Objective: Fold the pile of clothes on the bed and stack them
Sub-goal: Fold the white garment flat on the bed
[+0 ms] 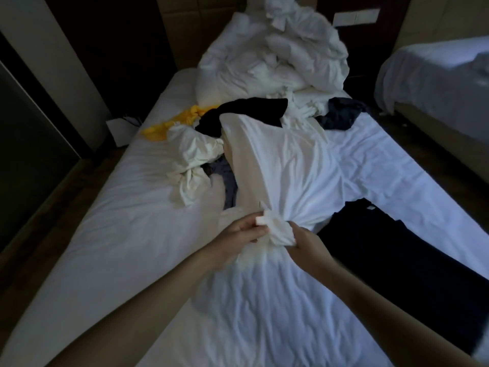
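A white garment (280, 165) stretches from the clothes pile toward me across the bed (105, 247). Its near end is bunched into a wad. My left hand (238, 234) pinches that wad from the left, and my right hand (304, 242) grips it from the right. Behind it lies the pile: a crumpled white piece (193, 160), a yellow garment (172, 123), a black garment (248, 112), a greyish-blue piece (227, 178) partly hidden under the white garment, and a dark blue garment (341, 115). A black garment (410, 260) lies spread flat on the bed at my right.
A heaped white duvet (277, 54) fills the head of the bed. A second bed (436, 75) stands at the right across a dark floor gap. A white box-like object (121, 131) sits on the floor by the bed's left side. A dark wall runs along the left.
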`<state>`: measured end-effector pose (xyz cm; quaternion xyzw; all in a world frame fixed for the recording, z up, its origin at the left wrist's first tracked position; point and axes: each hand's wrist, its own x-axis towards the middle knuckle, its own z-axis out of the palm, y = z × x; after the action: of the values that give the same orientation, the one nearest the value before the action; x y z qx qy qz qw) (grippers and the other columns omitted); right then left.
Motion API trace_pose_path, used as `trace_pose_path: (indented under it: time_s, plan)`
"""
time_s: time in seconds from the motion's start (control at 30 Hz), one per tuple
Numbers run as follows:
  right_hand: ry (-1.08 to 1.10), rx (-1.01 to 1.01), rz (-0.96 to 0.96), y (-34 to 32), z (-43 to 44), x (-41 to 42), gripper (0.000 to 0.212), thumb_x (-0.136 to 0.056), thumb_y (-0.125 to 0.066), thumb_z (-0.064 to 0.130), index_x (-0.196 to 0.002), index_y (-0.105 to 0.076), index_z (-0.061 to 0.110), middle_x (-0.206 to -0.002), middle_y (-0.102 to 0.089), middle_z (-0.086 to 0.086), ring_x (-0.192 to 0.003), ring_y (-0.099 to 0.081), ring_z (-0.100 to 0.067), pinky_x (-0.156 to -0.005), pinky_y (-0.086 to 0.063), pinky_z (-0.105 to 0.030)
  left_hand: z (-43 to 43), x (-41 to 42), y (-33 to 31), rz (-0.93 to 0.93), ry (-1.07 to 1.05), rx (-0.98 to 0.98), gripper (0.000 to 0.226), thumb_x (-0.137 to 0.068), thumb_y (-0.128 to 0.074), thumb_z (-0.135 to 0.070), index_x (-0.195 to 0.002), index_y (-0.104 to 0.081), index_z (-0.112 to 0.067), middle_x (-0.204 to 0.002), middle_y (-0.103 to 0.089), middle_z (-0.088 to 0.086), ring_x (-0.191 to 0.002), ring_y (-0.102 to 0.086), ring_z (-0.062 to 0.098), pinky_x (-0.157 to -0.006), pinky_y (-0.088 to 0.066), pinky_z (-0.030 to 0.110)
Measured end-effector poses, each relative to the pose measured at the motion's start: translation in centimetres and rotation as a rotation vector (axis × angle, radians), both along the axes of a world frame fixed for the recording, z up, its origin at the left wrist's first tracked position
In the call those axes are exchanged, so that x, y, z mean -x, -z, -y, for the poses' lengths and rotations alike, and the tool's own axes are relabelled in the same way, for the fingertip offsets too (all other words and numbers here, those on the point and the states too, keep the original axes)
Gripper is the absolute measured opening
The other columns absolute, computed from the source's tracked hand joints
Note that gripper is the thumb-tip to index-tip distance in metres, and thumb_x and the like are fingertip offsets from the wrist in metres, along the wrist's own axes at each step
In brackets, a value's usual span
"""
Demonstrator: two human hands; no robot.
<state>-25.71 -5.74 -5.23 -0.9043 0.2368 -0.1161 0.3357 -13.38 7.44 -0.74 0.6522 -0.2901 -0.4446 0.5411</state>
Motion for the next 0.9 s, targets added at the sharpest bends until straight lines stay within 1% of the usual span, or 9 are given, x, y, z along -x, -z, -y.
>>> trace_pose_path:
  time_s: [0.07, 0.13, 0.2, 0.27, 0.4, 0.53, 0.63, 0.77, 0.9]
  plan:
    - [0.019, -0.161, -0.022, -1.5, -1.6, 1.9, 0.046, -0.082, -0.059, 0.045, -0.107, -0.063, 0.007, -0.097, -0.070, -0.008, -0.096, -0.064, -0.022, -0.083, -0.046, -0.034, -1.7, 0.8, -0.1, 0.084, -0.053, -0.007, 0.040, -0.074, -0.067, -0.033, -0.111, -0.057, -0.044, -0.129, -0.056, 0.004, -0.113, -0.054, 0.019, -0.091, -0.044, 0.032]
    - [0.085, -0.468, 0.113, -2.7, -3.2, 3.3, 0.057, -0.066, -0.061, 0.068, -0.082, -0.065, 0.013, -0.074, -0.067, 0.003, -0.072, -0.062, -0.009, -0.073, -0.047, -0.033, -3.4, 1.4, -0.2, 0.270, -0.066, -0.114, 0.066, -0.070, -0.078, -0.031, -0.125, -0.043, -0.045, -0.140, -0.039, 0.002, -0.124, -0.042, 0.016, -0.097, -0.043, 0.030]
    - [0.113, -0.782, 0.238, -4.0, -4.7, 4.0, 0.035, -0.081, -0.062, 0.051, -0.084, -0.064, 0.017, -0.081, -0.066, -0.003, -0.069, -0.060, -0.009, -0.074, -0.047, -0.033, -4.8, 2.3, 0.5, 0.482, 0.082, -0.302, 0.098, -0.062, -0.081, -0.036, -0.143, -0.026, -0.032, -0.143, -0.034, -0.003, -0.131, -0.036, 0.014, -0.107, -0.037, 0.034]
    - [0.063, -0.903, 0.283, -5.8, -5.8, 4.9, 0.033, -0.086, -0.054, 0.046, -0.092, -0.064, 0.014, -0.084, -0.067, -0.004, -0.072, -0.063, -0.013, -0.073, -0.049, -0.031, -6.0, 3.7, 1.1, 0.659, 0.155, -0.425, 0.083, -0.071, -0.072, -0.038, -0.143, -0.034, -0.021, -0.136, -0.050, 0.004, -0.126, -0.048, 0.020, -0.102, -0.040, 0.029]
    - [0.141, -0.812, 0.340, -7.2, -5.6, 8.2, 0.022, -0.097, -0.048, 0.019, -0.082, -0.063, 0.014, -0.068, -0.067, 0.005, -0.059, -0.063, 0.001, -0.066, -0.050, -0.025, -8.1, 5.1, 0.7, 0.701, -0.043, -0.374, 0.011, -0.095, -0.051, -0.019, -0.096, -0.062, -0.017, -0.099, -0.064, 0.007, -0.103, -0.061, 0.026, -0.068, -0.037, 0.025]
    - [0.203, -0.634, 0.240, -6.5, -4.2, 11.6, 0.012, -0.096, -0.050, 0.012, -0.092, -0.059, 0.005, -0.076, -0.057, -0.004, -0.062, -0.056, -0.008, -0.063, -0.044, -0.024, -10.5, 5.0, -1.3, 0.840, 0.129, -0.408, 0.015, -0.090, -0.059, -0.023, -0.075, -0.058, -0.022, -0.083, -0.065, 0.008, -0.081, -0.061, 0.023, -0.062, -0.036, 0.028]
    - [0.081, -0.207, 0.000, -4.8, -3.2, 13.0, 0.018, -0.092, -0.057, 0.021, -0.085, -0.059, 0.004, -0.078, -0.057, -0.011, -0.071, -0.053, -0.019, -0.065, -0.038, -0.030, -12.0, 5.0, -2.2, 1.005, 0.378, -0.546, 0.025, -0.089, -0.056, -0.021, -0.064, -0.053, -0.026, -0.070, -0.056, -0.002, -0.075, -0.055, 0.021, -0.060, -0.033, 0.029]
    - [-0.181, 0.274, -0.433, -2.3, -3.8, 15.3, 0.035, -0.095, -0.050, 0.034, -0.116, -0.059, 0.008, -0.116, -0.062, -0.011, -0.111, -0.057, -0.026, -0.090, -0.040, -0.032, -14.5, 5.1, -0.5, 1.233, 0.612, -0.763, 0.016, -0.090, -0.049, -0.013, -0.099, -0.060, -0.019, -0.095, -0.055, 0.004, -0.088, -0.054, 0.024, -0.064, -0.036, 0.031]
    - [-0.222, 0.104, -0.600, 0.6, -7.6, 17.1, 0.064, -0.094, -0.028, 0.053, -0.140, -0.038, 0.010, -0.147, -0.040, -0.007, -0.135, -0.037, -0.020, -0.110, -0.027, -0.027, -16.7, 6.9, 3.2, 1.240, 0.789, -0.956, 0.041, -0.092, -0.044, -0.014, -0.131, -0.047, -0.027, -0.128, -0.049, 0.007, -0.112, -0.052, 0.029, -0.078, -0.041, 0.035]
